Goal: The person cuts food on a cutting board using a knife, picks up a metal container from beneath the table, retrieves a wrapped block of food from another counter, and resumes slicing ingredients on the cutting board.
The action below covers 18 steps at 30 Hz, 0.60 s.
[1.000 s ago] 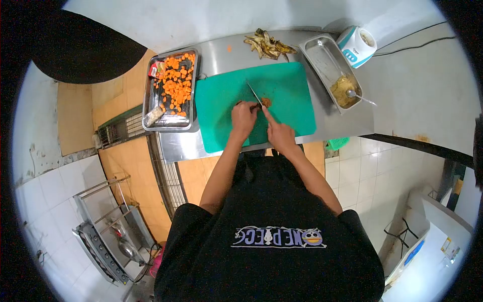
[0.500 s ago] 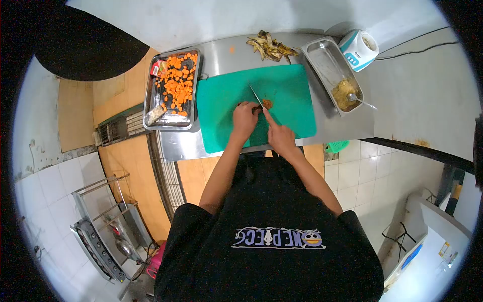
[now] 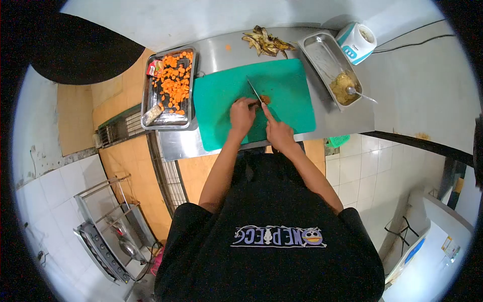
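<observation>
My right hand (image 3: 280, 135) is closed round the handle of a kitchen knife (image 3: 253, 87), its blade angled up and to the left over the green cutting board (image 3: 216, 90). Curled fingers of my left hand (image 3: 242, 117) press a small dark brown piece of food (image 3: 256, 103) against the board, right beside the blade. What food this is I cannot make out, as the fingers cover most of it. Finely cut orange-brown bits (image 3: 266, 99) lie in a small heap just right of the blade.
Left of the board stands a metal tray (image 3: 189, 108) with carrot slices (image 3: 176, 83) and small packets. Peels (image 3: 266, 42) lie behind the board. To the right are a steel pan (image 3: 314, 48) with yellowish mash (image 3: 342, 88) and a spoon, and a white-and-blue appliance (image 3: 357, 43).
The view has shifted slightly. Both hands stay at the same spot on the board, with the knife still against the brown piece and only small movement.
</observation>
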Each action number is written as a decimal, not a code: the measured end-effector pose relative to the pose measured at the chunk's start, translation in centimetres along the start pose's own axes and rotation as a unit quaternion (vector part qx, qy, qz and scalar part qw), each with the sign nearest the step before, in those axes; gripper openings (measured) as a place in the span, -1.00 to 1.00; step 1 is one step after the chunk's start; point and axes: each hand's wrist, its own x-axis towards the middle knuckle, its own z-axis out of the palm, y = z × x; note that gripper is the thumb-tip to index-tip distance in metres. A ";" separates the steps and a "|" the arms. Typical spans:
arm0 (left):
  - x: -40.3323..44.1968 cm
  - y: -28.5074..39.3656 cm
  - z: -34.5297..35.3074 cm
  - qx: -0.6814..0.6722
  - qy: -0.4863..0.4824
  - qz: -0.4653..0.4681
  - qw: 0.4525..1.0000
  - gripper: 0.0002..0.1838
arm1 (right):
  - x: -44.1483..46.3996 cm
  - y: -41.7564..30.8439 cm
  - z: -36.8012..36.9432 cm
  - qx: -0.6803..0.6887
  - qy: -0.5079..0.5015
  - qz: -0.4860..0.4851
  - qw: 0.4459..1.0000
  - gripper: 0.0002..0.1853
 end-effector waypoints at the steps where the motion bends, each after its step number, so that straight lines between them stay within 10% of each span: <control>1: 0.2 -0.4 0.3 -0.001 0.002 0.003 1.000 -0.83 | 0.2 -0.1 -0.5 0.004 0.004 -0.011 1.000 -0.18; 18: 0.0 -0.2 0.0 -0.022 -0.006 -0.031 0.999 -0.88 | 0.3 -1.2 -2.3 0.020 -0.034 -0.004 0.999 -0.09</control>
